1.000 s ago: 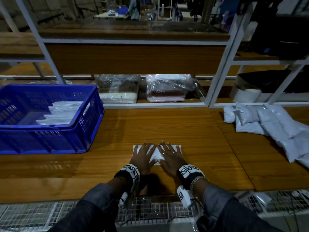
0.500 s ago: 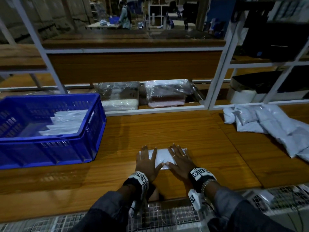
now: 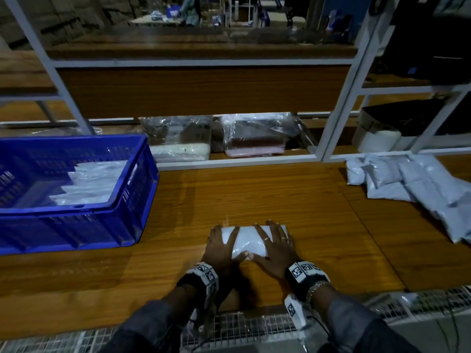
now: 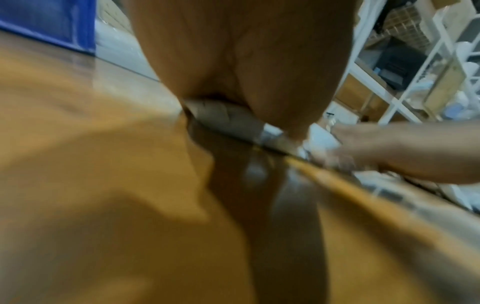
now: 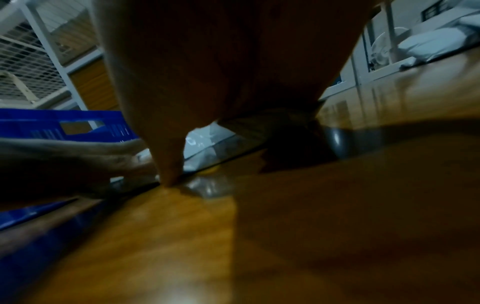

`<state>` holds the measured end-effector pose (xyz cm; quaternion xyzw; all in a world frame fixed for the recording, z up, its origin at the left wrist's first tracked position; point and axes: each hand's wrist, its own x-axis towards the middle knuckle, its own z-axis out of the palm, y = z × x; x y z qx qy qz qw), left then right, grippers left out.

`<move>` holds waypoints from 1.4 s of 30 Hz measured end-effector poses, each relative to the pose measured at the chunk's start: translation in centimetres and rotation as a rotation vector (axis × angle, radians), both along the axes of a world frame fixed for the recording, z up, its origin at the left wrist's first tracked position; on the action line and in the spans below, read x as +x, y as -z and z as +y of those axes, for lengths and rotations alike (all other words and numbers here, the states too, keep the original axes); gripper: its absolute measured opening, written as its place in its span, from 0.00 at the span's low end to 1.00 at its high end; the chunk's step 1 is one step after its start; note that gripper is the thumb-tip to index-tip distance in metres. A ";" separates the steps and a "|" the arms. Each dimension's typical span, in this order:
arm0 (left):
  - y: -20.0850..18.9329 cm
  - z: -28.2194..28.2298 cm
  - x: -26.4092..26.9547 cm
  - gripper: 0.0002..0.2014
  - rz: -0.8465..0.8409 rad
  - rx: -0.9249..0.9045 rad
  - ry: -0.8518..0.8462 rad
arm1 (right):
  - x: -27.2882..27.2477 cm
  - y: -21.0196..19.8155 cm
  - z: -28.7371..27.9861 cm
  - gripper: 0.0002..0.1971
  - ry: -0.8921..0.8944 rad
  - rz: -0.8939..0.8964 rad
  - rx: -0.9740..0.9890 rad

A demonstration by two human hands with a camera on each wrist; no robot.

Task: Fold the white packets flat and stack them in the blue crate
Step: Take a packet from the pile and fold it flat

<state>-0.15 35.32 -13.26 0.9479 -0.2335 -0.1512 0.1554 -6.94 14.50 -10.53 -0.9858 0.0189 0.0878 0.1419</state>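
Item: white packet, folded, lying flat on the wooden table at its near edge, centre of the scene. Long axis runs left to right; no end points toward the person.

Left hand: fingers spread and straight, palm down on the packet's left end, thumb reaching in along the near edge. Pressing, not pinching.

Right hand: likewise spread and flat on the right end, thumb meeting the left thumb at the near edge. The wrist views are blurred but agree: palms low on the table, a strip of white showing under each.

Blue crate: on the table to the far left of the hands, well apart from the packet. Flattened packets in the crate lie stepped one over another, toward its right side.

Unfolded packets: loose heap at the far right of the table.

Governing relation: the crate lies left and slightly far of the packet, so the left hand is the nearer one. The packet's long axis already points toward the crate; a carry leftward would likely need little turning.

Step, as judged: pressing the fold flat; transfer to the crate not yet begun.
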 end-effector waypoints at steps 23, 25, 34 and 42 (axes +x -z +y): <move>-9.5 4.3 1.8 0.47 0.227 -0.302 -0.263 | 5.6 -8.8 -7.5 0.21 -0.116 0.142 0.460; -8.4 4.5 1.1 0.54 0.220 -0.237 -0.309 | 5.8 -7.4 -7.8 0.23 -0.116 0.156 0.450; -6.8 0.7 -1.9 0.36 -0.283 -0.012 -0.218 | 4.3 -6.1 -4.1 0.21 -0.116 -0.138 0.071; -4.3 -1.9 -3.4 0.26 -0.334 -0.045 -0.054 | 2.3 -2.3 1.9 0.28 -0.095 0.073 -0.062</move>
